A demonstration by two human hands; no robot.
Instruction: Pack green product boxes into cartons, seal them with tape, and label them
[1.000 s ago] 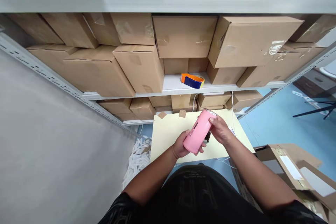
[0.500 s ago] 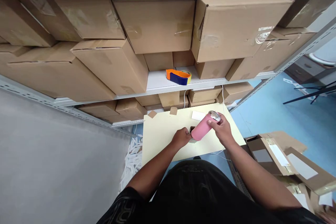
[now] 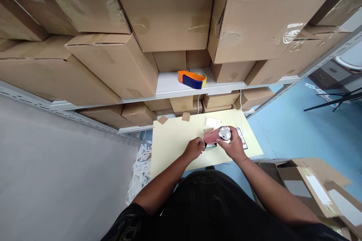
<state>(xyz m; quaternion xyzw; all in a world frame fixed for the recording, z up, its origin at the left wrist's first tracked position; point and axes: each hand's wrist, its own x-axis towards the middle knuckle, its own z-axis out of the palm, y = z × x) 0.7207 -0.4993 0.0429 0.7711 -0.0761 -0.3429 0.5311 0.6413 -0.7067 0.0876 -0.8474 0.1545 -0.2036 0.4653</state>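
My right hand (image 3: 234, 147) is closed round the silver end of a pink tumbler (image 3: 211, 137). The tumbler tilts, its far end at the mouth of a small open box (image 3: 210, 147) on the pale yellow table (image 3: 172, 139). At the left edge of that box my left hand (image 3: 194, 149) is closed, its fingertips pinching the side. How deep the tumbler sits in the box is hidden from me.
A flat phone-like device (image 3: 242, 138) and a white card (image 3: 213, 122) lie on the table. Two cardboard scraps (image 3: 186, 116) rest by its back edge. Above, shelves hold cardboard boxes (image 3: 166, 19) and an orange-and-blue tape dispenser (image 3: 192, 80). Opened cartons (image 3: 308, 184) stand at right.
The tumbler has swung to a flatter slant over the box, its silver end now turned toward me. My right hand has moved slightly left and down. The phone-like device has come into view.
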